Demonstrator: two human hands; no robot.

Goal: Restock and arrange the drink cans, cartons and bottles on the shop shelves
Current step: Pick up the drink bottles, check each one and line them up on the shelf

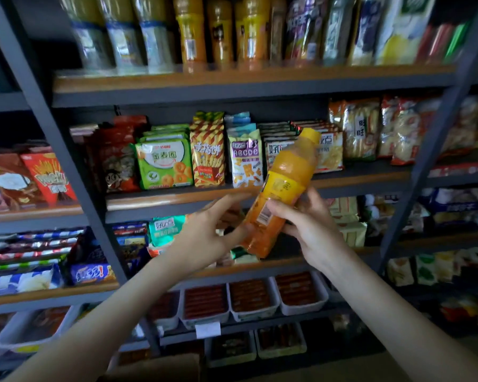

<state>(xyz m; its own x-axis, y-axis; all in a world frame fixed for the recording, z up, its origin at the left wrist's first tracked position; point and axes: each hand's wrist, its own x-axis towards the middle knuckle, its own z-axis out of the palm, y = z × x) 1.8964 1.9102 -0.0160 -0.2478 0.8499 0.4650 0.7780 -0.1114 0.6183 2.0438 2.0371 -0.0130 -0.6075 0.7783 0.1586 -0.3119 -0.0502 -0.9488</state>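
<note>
Head view: bottle [284, 183] held tilted, not yet shelved.
Your right grip [309, 230] curls round the bottle's lower body; your left grip [204, 230], fingers spread, lies at its base, probably steadying it for the top shelf [232, 78].

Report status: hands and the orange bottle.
Right hand grips orange bottle, tilted, cap up. Left hand open, thumb at its lower part. Nothing between it and the top shelf.

Grey metal shelving [78, 172], wooden boards [232, 78], dim light
</note>
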